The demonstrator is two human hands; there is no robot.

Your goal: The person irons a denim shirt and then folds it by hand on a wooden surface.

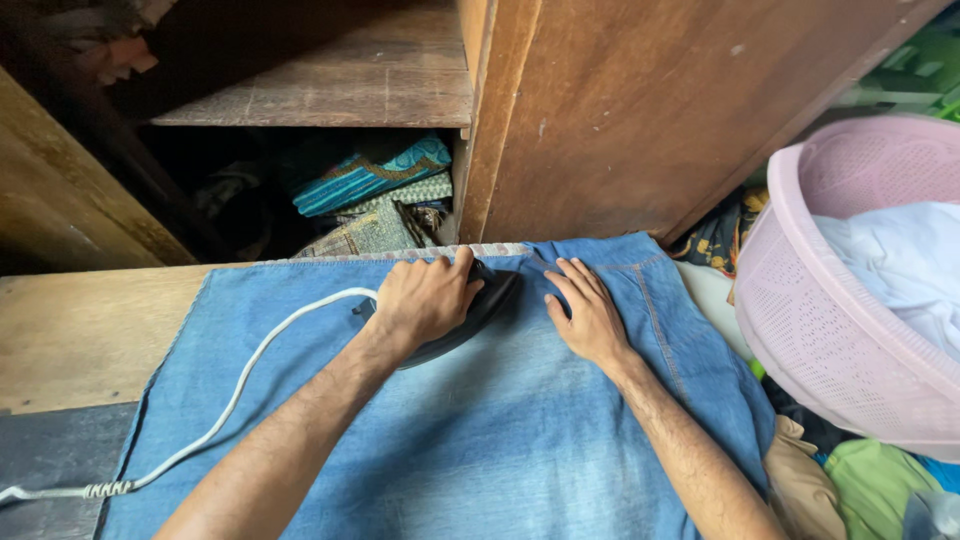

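Where the left hand (425,297) grips — black iron (480,305) on faded blue denim (500,430).

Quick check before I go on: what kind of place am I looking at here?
Probably a home laundry or ironing corner. The left hand grips a dark iron on blue denim cloth, a pink laundry basket stands alongside, and folded fabrics fill a wooden cupboard.

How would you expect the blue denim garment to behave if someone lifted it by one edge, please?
The blue denim garment would probably drape and fold, since it lies flat as cloth under the right hand. It likely has some weight for fabric, given the thick stitched seams. It seems unlikely to slide freely while the left hand presses the black iron on it.
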